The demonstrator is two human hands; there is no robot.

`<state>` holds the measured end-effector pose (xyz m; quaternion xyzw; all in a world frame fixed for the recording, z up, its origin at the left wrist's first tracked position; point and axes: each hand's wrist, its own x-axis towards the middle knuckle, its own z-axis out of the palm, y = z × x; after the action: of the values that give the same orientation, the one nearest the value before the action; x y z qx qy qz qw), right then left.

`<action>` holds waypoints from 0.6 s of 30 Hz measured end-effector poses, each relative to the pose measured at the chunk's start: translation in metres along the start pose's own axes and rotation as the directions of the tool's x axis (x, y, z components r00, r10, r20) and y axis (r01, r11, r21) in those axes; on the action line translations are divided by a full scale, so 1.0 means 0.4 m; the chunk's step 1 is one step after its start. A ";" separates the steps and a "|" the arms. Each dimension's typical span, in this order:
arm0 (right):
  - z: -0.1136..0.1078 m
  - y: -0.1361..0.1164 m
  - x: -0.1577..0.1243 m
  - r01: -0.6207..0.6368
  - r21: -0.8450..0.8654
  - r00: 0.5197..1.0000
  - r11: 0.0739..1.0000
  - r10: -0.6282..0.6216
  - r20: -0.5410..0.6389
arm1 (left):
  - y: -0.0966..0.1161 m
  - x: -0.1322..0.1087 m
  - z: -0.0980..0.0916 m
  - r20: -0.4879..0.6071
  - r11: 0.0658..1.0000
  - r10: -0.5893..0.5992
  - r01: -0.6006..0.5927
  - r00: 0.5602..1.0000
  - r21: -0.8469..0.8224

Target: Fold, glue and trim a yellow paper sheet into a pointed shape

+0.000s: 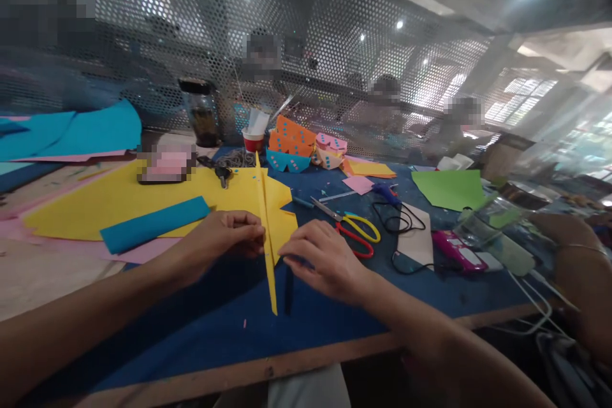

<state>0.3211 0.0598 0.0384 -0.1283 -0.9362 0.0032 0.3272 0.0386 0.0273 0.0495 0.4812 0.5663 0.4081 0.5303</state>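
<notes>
My left hand (236,234) pinches a narrow folded strip of yellow paper (269,268) near its middle, holding it almost edge-on to me. My right hand (322,260) is just right of the strip, fingers curled and tips drawn together; whether something small is between them cannot be made out. Behind the strip shows yellow paper with notched edges (282,194). Left of my left hand, a folded blue strip (155,224) rests on a large yellow sheet (86,201). Scissors with red and yellow handles (356,229) lie beyond my right hand.
A glue gun (386,193) with a black cord, a pink phone (459,250) and a green sheet (447,188) lie rightward. Orange notched pieces (291,135), a red-white cup (253,139), keys (222,173) and a dark jar (201,115) stand behind. Another person's arm (581,280) rests at right.
</notes>
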 end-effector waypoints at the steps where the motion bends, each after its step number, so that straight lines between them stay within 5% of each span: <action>1: -0.003 -0.006 -0.001 0.048 -0.036 0.998 0.998 -0.047 0.031 | -0.001 0.001 0.000 0.005 1.000 -0.016 0.016 1.000 -0.002; 11: 0.010 -0.015 -0.009 0.144 -0.175 0.981 0.974 -0.117 0.158 | -0.014 0.000 0.012 0.089 0.997 -0.068 0.064 0.994 0.050; 18: 0.018 -0.013 -0.012 0.185 -0.221 0.975 0.958 -0.150 0.166 | -0.035 0.005 0.001 0.097 0.963 0.039 -0.063 0.994 0.264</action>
<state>0.3188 0.0544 0.0302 -0.0857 -0.9591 -0.1260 0.2387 0.0377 0.0264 0.0353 0.5808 0.5785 0.3194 0.4754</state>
